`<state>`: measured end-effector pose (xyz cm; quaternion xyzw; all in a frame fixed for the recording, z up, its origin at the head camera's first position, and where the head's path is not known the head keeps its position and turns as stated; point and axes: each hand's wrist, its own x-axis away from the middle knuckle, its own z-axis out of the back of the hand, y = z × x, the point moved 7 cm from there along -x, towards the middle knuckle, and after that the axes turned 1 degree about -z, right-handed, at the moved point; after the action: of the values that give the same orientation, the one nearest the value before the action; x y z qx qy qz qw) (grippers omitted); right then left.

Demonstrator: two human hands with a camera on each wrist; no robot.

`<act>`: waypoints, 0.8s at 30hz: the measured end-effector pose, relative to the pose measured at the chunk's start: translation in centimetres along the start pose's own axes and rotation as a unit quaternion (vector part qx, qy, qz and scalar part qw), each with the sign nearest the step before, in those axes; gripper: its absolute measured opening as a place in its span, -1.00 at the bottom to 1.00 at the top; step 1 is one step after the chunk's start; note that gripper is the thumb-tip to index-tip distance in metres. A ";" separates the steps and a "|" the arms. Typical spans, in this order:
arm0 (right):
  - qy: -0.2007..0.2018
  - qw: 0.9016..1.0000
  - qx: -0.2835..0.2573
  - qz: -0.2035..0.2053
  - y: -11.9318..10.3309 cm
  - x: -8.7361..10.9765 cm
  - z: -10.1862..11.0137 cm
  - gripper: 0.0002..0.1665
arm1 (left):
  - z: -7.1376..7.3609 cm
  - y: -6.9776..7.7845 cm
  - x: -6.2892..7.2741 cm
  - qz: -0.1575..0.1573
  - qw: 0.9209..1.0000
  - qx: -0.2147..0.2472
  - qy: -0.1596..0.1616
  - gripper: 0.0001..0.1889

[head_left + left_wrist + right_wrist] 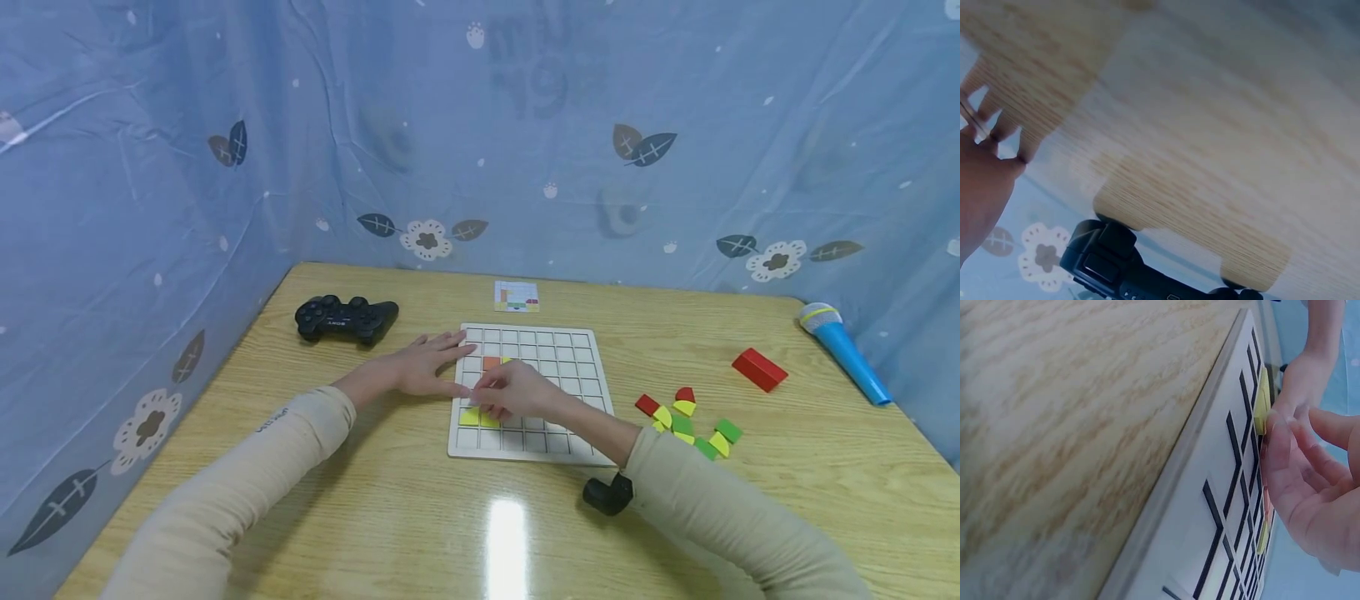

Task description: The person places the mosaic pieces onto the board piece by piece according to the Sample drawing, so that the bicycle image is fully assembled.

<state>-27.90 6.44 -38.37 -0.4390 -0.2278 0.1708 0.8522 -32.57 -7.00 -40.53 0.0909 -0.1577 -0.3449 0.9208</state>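
A white gridded board (555,446) lies on the table under both hands. My left hand (420,367) rests at its left edge, fingers spread, with fingertips on the board. Over the board's left part, my right hand (521,390) has thumb and fingers curled together, pinching a small orange tile (1264,451) mostly hidden by the fingertips. Another orange tile (491,363) sits in the grid just above, beside a partly covered yellow tile (506,361). Two yellow tiles (469,417) lie in squares below the right fingertips.
Right of the board lie loose red, yellow and green pieces (681,423), a red block (760,369) and a toy microphone (843,350). A black game controller (345,318) is at left. Behind the board lies a pattern card (516,296); a blue curtain (525,150) hangs behind.
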 end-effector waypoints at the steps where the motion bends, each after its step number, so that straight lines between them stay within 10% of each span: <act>1: 0.000 1.000 -0.003 -0.003 0.0 0.0 0.0 -0.78 | 0.0 0.0 0.0 0.000 1.000 0.000 0.000 -0.11; 24: -0.101 0.992 -0.070 0.036 0.0 0.0 -0.1 -0.59 | 0.0 0.1 0.0 -0.008 1.000 -0.001 0.005 -0.14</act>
<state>-27.84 6.37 -38.45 -0.4861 -0.3086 0.2283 0.7851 -32.52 -6.96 -40.50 0.0926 -0.1515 -0.3516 0.9192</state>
